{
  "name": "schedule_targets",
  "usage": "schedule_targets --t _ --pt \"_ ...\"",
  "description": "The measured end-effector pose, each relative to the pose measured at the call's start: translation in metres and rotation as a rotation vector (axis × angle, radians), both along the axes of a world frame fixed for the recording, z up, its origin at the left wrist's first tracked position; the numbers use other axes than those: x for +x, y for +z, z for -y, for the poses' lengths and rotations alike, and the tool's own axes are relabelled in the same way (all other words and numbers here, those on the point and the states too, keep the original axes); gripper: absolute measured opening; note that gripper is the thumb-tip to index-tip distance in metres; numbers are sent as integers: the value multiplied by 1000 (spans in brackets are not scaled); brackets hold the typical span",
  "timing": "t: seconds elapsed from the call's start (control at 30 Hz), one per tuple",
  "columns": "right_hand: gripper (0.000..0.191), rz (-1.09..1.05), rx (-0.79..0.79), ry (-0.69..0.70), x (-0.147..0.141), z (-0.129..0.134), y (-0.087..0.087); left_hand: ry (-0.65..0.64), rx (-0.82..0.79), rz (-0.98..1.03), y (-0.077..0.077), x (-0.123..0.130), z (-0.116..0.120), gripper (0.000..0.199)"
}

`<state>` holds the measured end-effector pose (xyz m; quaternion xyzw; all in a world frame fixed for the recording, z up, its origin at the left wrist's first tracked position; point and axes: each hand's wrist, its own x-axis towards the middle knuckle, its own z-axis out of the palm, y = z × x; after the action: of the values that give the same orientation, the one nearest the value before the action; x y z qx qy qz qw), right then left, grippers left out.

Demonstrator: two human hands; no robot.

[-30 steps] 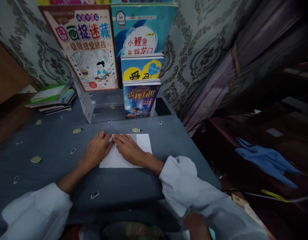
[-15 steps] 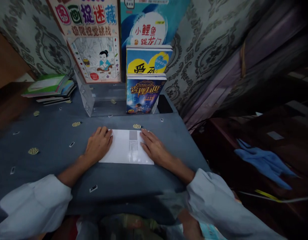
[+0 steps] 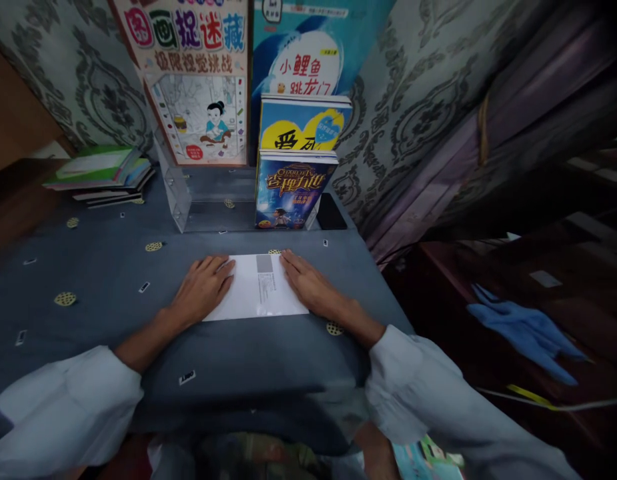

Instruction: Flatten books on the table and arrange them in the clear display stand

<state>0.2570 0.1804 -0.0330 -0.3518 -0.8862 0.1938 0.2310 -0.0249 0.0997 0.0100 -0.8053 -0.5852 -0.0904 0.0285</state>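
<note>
On the dark cloth-covered table lies a glossy white sheet or thin booklet [image 3: 248, 293], with a grey rectangle and small print near its middle. I cannot tell whether it has several pages. My left hand [image 3: 204, 285] rests flat over its left side, fingers stretched towards the far edge. Over the right side lies my right hand [image 3: 309, 283], also flat, its fingertips at the far right edge. Neither hand is wrapped round anything. The palms hide the sheet's two sides.
Behind the hands, a clear acrylic stand [image 3: 175, 200] holds upright picture books [image 3: 208, 87] and a blue paperback [image 3: 291, 190]. A dark phone-like slab [image 3: 331, 212] lies beside it. Booklets [image 3: 103, 170] are piled at the far left. A blue cloth [image 3: 523, 330] lies off to the right.
The white sheet has shifted slightly away from me and tilted a little. My left hand has slid inward over it, while my right hand stays flat at its right side.
</note>
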Motion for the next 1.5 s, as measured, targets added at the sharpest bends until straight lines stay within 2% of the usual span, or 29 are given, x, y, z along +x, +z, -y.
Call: schedule_targets --t 0.13,0.4,0.6,0.7,0.8,0.93,1.17,1.33,1.5 --pt "44 -20 21 -4 -9 -10 1 41 -3 -22 1 -1 -3 43" --pt "46 61 109 -20 -9 -5 3 24 4 25 -9 1 -5 47" --pt "47 111 151 -22 -9 -2 5 -108 -104 6 -9 29 -17 57" --pt "47 154 182 -37 -9 1 7 -182 -105 -14 -9 46 -24 58" --pt "46 188 207 -54 -7 4 10 -208 -85 -15 -11 51 -28 57" --pt "46 222 219 -55 -7 5 12 -165 -101 -7 -16 35 -25 58" --pt "47 232 203 -64 -8 6 13 -21 -97 9 -16 -14 -7 61" --pt "49 248 182 -72 -9 5 13 -65 -128 75 -12 -41 7 61" --pt "49 275 167 -78 -11 7 16 -135 -112 133 -11 -54 28 57"
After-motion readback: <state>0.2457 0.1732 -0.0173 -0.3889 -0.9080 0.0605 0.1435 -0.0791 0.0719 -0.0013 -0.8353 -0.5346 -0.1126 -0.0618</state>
